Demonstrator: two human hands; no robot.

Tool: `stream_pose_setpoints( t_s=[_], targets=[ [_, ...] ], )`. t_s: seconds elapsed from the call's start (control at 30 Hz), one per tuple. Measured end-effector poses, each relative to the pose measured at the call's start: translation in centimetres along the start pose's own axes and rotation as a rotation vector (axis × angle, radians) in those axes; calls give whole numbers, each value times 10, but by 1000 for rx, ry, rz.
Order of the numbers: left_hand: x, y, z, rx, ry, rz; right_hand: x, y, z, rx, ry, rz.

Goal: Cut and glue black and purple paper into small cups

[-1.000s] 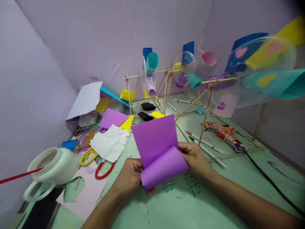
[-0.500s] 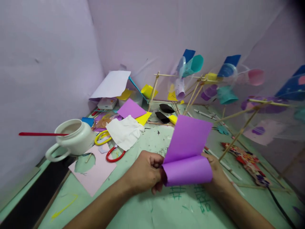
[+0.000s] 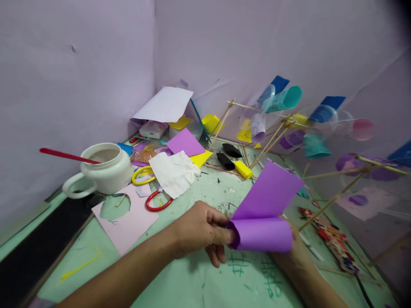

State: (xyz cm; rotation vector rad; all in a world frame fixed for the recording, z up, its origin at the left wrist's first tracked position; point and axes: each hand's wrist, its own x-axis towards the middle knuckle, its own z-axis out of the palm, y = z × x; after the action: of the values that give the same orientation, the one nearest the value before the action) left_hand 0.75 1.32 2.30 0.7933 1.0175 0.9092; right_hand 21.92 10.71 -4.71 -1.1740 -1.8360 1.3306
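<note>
A sheet of purple paper [image 3: 268,192] is curled into a tube along its near edge, while its far part stands up flat. My left hand [image 3: 205,233] grips the tube's left end, the thumb at its opening. At the other end my right hand [image 3: 290,244] holds the paper from behind; most of its fingers are hidden by the roll. Left of my hands lie a pink sheet [image 3: 141,231] with a round hole, red-handled scissors [image 3: 159,201] and yellow-handled scissors [image 3: 141,175], partly under a crumpled white paper [image 3: 173,173].
A white mug-like pot [image 3: 107,171] with a red stick stands at the left. Stick frames [image 3: 268,139] bearing plastic discs and coloured paper tubes stand at the back right. Black paper pieces [image 3: 225,161] and a floral-patterned object [image 3: 334,239] with a cord lie on the table.
The purple paper's rolled edge has become a tighter tube, and its standing part leans further right. The camera view has shifted slightly, so the background sits further right.
</note>
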Motion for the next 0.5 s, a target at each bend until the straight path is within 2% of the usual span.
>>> stream_pose_setpoints(
  t_s=[0.13, 0.3, 0.5],
  targets=[
    [6, -5, 7, 161, 159, -25, -3, -5, 1, 207, 133, 31],
    [12, -8, 10, 264, 259, -37, -8, -8, 1, 206, 62, 12],
    [15, -15, 7, 297, 237, 13, -11, -13, 2, 211, -16, 9]
  ],
)
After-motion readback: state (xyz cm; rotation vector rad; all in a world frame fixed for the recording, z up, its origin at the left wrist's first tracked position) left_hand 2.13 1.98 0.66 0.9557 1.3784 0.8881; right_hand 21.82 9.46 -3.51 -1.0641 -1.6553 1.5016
